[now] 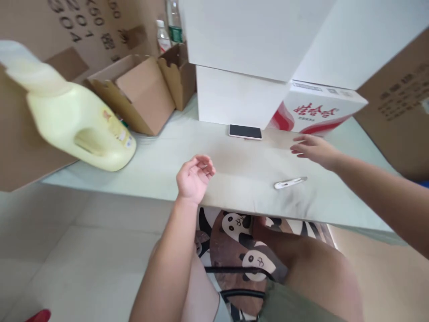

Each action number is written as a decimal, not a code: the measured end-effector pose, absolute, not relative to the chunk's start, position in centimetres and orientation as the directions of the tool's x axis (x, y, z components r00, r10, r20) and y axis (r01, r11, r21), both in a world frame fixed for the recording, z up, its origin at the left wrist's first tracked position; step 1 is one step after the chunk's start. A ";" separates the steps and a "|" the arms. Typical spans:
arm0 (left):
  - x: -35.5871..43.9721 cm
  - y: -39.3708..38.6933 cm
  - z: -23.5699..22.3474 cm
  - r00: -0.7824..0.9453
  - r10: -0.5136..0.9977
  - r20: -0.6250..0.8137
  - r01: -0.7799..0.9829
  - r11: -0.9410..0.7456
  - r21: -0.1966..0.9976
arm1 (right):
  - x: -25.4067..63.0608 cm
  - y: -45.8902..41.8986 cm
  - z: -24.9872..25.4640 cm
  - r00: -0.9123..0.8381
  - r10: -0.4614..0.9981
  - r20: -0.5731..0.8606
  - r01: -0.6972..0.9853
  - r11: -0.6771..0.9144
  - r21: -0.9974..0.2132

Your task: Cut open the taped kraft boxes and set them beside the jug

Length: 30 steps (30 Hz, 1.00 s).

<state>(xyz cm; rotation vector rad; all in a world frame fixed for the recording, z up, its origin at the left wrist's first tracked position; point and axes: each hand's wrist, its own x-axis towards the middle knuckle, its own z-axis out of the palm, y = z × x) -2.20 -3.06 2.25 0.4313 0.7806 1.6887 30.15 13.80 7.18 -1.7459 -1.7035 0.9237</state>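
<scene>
Palm up and fingers loosely curled, my left hand (196, 179) hovers over the table's front edge with nothing in it. My right hand (310, 147) is over the right part of the table, fingers stretched out and apart, holding nothing. It is in front of a white and red carton (321, 109). Between me and that hand lies a white utility knife (290, 183), its tip pointing right. A phone (245, 132) with a dark screen lies farther back, against the lower white box (234, 96).
A pale yellow jug (80, 116) stands at the left. Behind it are open cardboard boxes (144, 94) and plastic bottles (174, 22). Large white boxes (254, 36) are stacked at the back; a big brown carton (398, 103) stands right. Below is a panda-print mat (231, 250).
</scene>
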 end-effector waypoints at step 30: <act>-10.7 -5.6 2.0 -0.775 0.573 -0.268 -0.602 -0.540 0.588 | -2.8 10.0 11.3 -0.543 0.638 0.546 0.459 0.770 -0.443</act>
